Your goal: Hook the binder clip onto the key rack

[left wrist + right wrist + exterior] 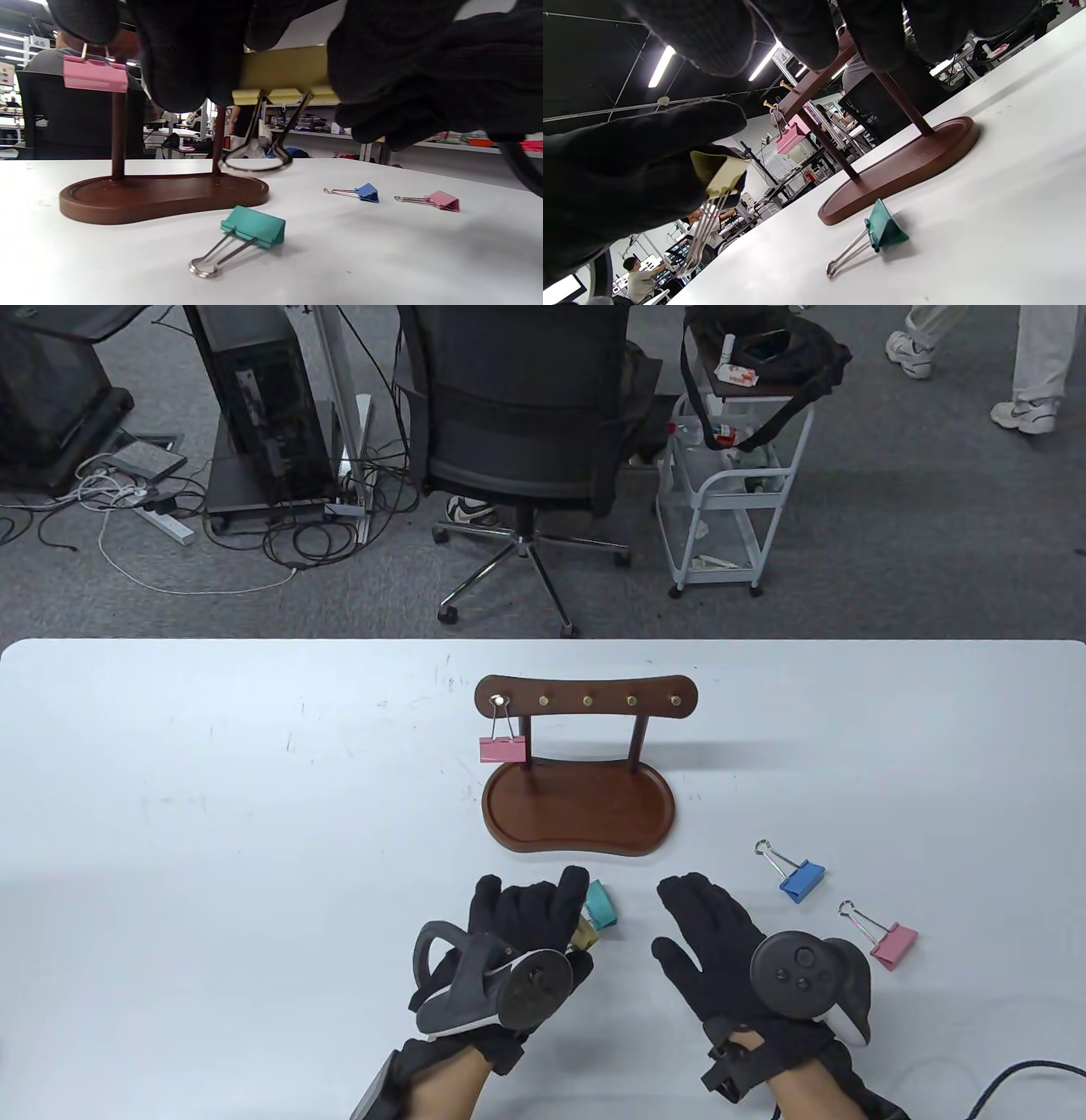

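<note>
table view: dark brown wooden key rack (pixel 585 704) with five brass pegs, standing on a kidney-shaped tray base on the white table (pixel 212 814). pink binder clip hung on the leftmost peg (pixel 502 748), its wire loop over the peg. left hand in black glove (pixel 517 933) in front of the base, pinching an olive-yellow binder clip (pixel 583 935), mostly hidden under the fingers. teal binder clip (pixel 601 903) on the table just beside that hand. right hand in black glove (pixel 721 942) near the left, fingers spread, holding nothing. blue binder clip (pixel 796 875) and second pink binder clip (pixel 887 939) on the table to the right, apart from each other.

left wrist view: left hand's fingers (pixel 191 55) and thumb pressed on both sides of the olive-yellow clip body (pixel 284 76); wire handles hang down, off the table. teal clip (pixel 250 233) flat on the table below, handles toward the camera. rack base (pixel 161 197) behind it; hung pink clip (pixel 95 75) upper left. blue clip (pixel 360 192) and pink clip (pixel 437 200) lie beyond.

right wrist view: right hand's fingers (pixel 704 38) apart along the top edge, touching nothing. olive-yellow clip (pixel 719 171) held in the left glove, handles pointing down. teal clip (pixel 878 233) on the table near the rack base (pixel 903 169).
</note>
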The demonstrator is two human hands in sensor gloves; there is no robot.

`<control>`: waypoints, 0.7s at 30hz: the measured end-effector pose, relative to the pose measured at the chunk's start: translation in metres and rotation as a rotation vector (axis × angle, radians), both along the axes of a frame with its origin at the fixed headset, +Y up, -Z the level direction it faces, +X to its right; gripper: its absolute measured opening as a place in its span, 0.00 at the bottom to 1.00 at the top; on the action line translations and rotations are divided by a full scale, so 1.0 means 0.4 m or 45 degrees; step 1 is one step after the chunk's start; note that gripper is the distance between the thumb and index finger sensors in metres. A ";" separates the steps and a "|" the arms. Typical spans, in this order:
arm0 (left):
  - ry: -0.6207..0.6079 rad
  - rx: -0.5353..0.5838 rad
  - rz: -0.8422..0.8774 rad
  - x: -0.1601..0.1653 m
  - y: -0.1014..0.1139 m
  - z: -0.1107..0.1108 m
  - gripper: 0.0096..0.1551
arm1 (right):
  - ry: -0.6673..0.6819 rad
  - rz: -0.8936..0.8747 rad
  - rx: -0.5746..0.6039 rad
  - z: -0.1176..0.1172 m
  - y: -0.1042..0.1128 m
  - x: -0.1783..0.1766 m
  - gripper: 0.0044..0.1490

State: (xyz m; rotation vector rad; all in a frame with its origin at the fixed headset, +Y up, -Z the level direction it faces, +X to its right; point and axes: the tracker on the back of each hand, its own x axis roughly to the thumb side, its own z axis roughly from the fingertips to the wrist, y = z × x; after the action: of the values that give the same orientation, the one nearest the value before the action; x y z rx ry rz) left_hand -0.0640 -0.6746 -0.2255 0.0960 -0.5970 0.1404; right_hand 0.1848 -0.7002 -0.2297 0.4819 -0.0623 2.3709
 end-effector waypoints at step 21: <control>-0.134 0.030 0.194 -0.022 0.007 0.057 0.63 | 0.465 -0.017 0.254 0.033 0.020 -0.079 0.42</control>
State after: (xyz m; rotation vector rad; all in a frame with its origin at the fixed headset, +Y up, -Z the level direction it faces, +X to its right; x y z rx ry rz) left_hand -0.0727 -0.6718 -0.2027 0.1574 -0.6968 0.2874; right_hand 0.1532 -0.6922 -0.2166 0.9994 -0.1347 2.2370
